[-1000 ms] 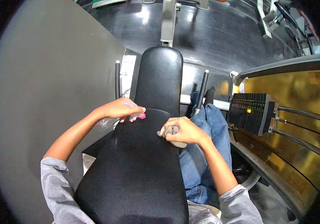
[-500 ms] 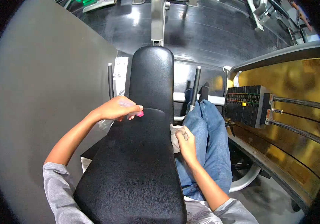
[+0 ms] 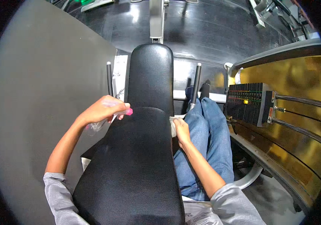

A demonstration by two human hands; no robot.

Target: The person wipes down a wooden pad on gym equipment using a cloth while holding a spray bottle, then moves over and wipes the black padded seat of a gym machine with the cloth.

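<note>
A long black padded bench (image 3: 145, 150) runs up the middle of the head view. Over its left edge, my left hand (image 3: 101, 109) is closed around a clear spray bottle (image 3: 99, 126), whose pink nozzle (image 3: 129, 111) points right across the pad. My right hand (image 3: 183, 132) grips a whitish cloth (image 3: 173, 126) at the bench's right side edge. The fingers hide part of the cloth, and my left hand covers much of the bottle.
Black-gripped handles stand left (image 3: 109, 78) and right (image 3: 196, 84) of the bench. A grey panel (image 3: 55, 75) rises at left. My jeans-clad legs (image 3: 214, 138) are right of the bench, beside a weight stack (image 3: 246, 103) with a yellow pin.
My left hand has shifted left with the spray bottle. My right hand has moved slightly up and left along the bench's side with the cloth, which now shows less.
</note>
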